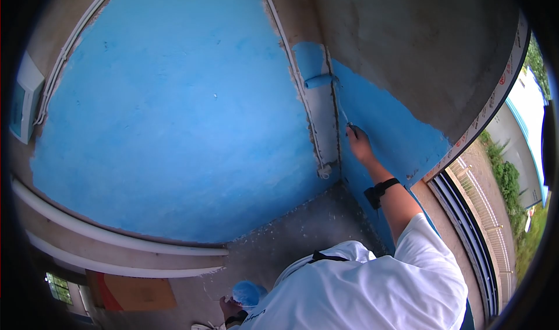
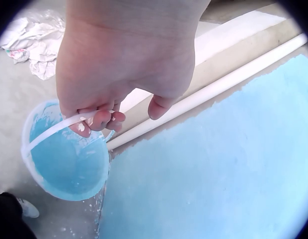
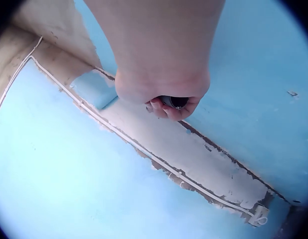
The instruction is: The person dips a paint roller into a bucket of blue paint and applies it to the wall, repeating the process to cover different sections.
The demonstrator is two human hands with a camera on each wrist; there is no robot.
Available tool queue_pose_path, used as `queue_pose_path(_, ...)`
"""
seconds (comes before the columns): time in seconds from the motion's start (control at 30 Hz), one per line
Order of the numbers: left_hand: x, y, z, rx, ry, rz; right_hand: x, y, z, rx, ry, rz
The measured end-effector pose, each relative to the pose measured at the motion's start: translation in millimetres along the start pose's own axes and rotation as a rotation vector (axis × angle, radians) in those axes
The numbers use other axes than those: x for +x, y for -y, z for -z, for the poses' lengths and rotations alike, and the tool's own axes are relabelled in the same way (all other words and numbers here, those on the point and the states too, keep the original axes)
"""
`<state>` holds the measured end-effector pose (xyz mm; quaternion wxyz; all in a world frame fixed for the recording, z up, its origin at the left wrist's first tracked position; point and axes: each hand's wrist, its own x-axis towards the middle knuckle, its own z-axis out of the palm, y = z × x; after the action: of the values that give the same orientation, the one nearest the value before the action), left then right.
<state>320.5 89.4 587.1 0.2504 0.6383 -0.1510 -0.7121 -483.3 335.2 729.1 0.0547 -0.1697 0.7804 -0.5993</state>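
My right hand [image 1: 360, 143] grips the dark handle of a paint roller [image 1: 318, 81]. The blue roller sleeve lies against a narrow pale wall strip [image 1: 326, 117] near the corner, just below a freshly blue patch. In the right wrist view the black handle end [image 3: 177, 102] pokes out from the curled fingers, and the wrist hides most of the roller. Low down on the left, my left hand [image 2: 119, 94] has its fingers hooked round the white bail of a bucket [image 2: 32, 164] coated inside with blue paint. White flecks stick to those fingertips.
White conduit [image 1: 285, 44] runs down beside the pale strip to a small fitting [image 1: 324, 171]. White pipes [image 1: 116, 231] line the left wall's base. A crumpled cloth [image 2: 37, 42] lies on the floor. A window opening with a sliding track [image 1: 469, 237] is at right.
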Motion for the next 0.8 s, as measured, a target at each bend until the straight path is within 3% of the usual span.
queue_pose_path(0.2, -9.7, -1.0, 0.0, -0.024, 0.037, 0.027, 22.0, 66.1, 15.7, -0.011, -0.078, 0.194)
queue_pose_path(0.3, -9.2, -0.1, 1.0, -0.046, -0.019, 0.041, 24.5, 91.0, 18.2, 0.067, -0.039, 0.154)
queue_pose_path(0.67, -8.4, 8.6, -2.2, -0.010, -0.071, 0.009, -10.4, 10.0, -19.9, -0.008, -0.094, 0.046)
queue_pose_path(0.7, 2.9, 27.9, 40.0, -0.011, -0.070, 0.009, -11.3, 6.8, -20.2, -0.002, -0.078, 0.011)
queue_pose_path(0.73, 9.0, 29.5, 56.5, 0.046, 0.446, 0.067, -9.2, 3.6, -19.5, -0.001, -0.078, 0.013)
queue_pose_path(0.77, 43.6, 5.5, 32.1, 0.105, 0.962, 0.124, -6.9, 1.0, -18.5, 0.046, -0.070, -0.002)
queue_pose_path(0.8, 24.6, 27.8, 65.8, 0.106, 0.963, 0.121, -4.9, 3.7, -17.8, 0.094, -0.062, -0.016)
